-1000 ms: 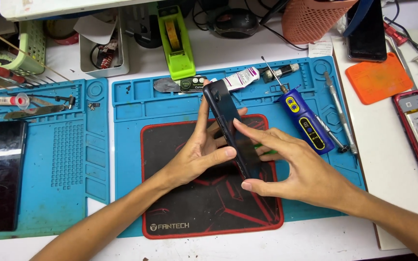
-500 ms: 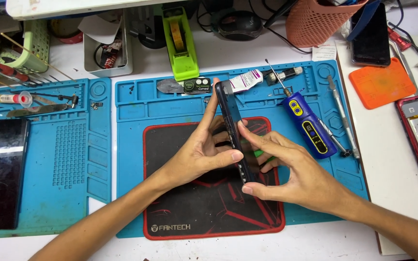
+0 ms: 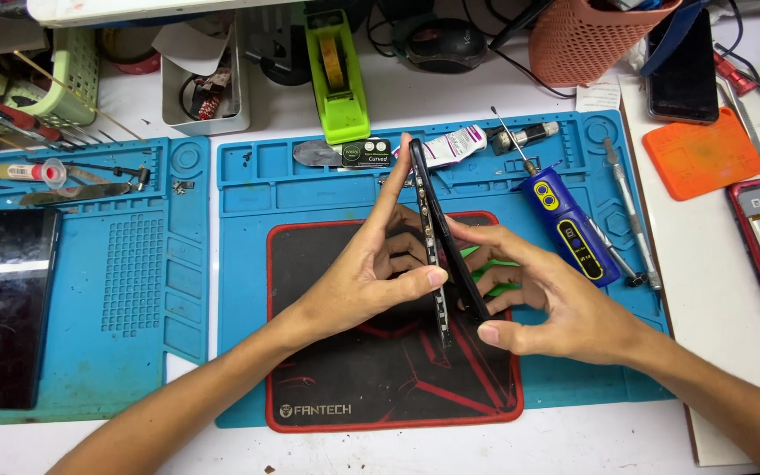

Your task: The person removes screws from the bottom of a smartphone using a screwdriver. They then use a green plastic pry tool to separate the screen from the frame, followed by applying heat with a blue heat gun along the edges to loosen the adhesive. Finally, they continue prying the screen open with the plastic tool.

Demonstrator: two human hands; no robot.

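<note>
Phone [image 3: 437,246] is the thing in hand: dark, slim, turned up on its long edge so I see mostly its side, raised over the black mouse pad [image 3: 354,369] that lies on the big blue work mat [image 3: 248,290]. My left hand [image 3: 371,268] grips it from nine o'clock, forefinger stretched up toward the phone's top end and thumb pressed on the near face. My right hand [image 3: 556,303] closes on it from three o'clock, thumb at the lower end and fingers along the back. Both grips are tight on the phone, nothing loose. Something green shows between the right fingers; I cannot tell what it is.

At one o'clock from the phone lies a blue electric screwdriver [image 3: 569,224], apart from my right hand. Near twelve o'clock stands a green tape dispenser [image 3: 336,79] on the white counter [image 3: 450,101]. Far out at three o'clock is an orange pad [image 3: 701,154], and at nine o'clock a second blue mat [image 3: 134,290] carries a dark screen panel [image 3: 2,308].
</note>
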